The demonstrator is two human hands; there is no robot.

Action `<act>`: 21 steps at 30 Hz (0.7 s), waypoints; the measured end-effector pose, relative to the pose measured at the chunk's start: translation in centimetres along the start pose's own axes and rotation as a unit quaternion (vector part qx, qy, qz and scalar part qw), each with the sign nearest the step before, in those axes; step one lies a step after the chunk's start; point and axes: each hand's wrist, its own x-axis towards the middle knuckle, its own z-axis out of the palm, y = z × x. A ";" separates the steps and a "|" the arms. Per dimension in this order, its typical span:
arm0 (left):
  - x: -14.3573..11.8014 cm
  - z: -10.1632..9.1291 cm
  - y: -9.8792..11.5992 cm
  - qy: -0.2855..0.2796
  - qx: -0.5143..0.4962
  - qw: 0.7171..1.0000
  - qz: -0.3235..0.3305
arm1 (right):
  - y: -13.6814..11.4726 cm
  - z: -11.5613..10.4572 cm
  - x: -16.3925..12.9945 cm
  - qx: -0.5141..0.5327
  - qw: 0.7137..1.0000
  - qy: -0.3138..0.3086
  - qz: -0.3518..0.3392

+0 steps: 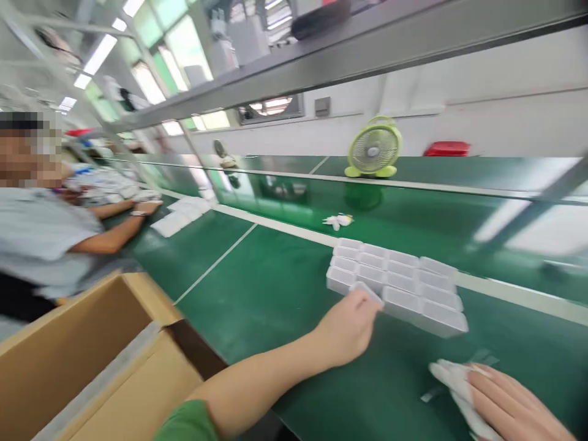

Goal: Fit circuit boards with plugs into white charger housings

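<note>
White boxes (399, 285) — packed in a block at centre right of the frame on the green belt (257, 288) — are touched by the left hand (346, 327), fingers closed on one box's near edge. A white cloth (452, 380) is pinned flat under the right hand (509, 404) at lower right — fingers extended.

Honestly can't read a single word or number anywhere here. The white boxes (397, 288) by my hands look blank, and the cardboard carton (87, 361) at lower left shows no print.
</note>
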 end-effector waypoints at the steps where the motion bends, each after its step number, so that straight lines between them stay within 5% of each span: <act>1: 0.0 -0.1 0.2 0.006 -0.013 1.000 -0.003 | -0.7 -1.6 0.9 -0.001 0.999 -0.034 -0.014; 4: -0.1 -0.2 0.2 0.020 -0.065 0.998 0.002 | -2.5 -4.5 3.5 0.011 0.994 -0.093 0.053; 11: -0.2 -0.3 0.1 -0.028 -0.036 0.998 0.034 | -1.8 -5.4 5.8 0.029 0.956 -0.099 0.273; 16: -0.3 -0.7 1.1 -0.076 -0.062 0.991 0.088 | 5.4 -5.3 8.9 -0.026 0.913 -0.139 0.382; 21: -0.3 -0.9 1.0 -0.020 -0.012 0.996 0.089 | 14.2 -2.7 12.7 -0.060 0.870 -0.144 0.468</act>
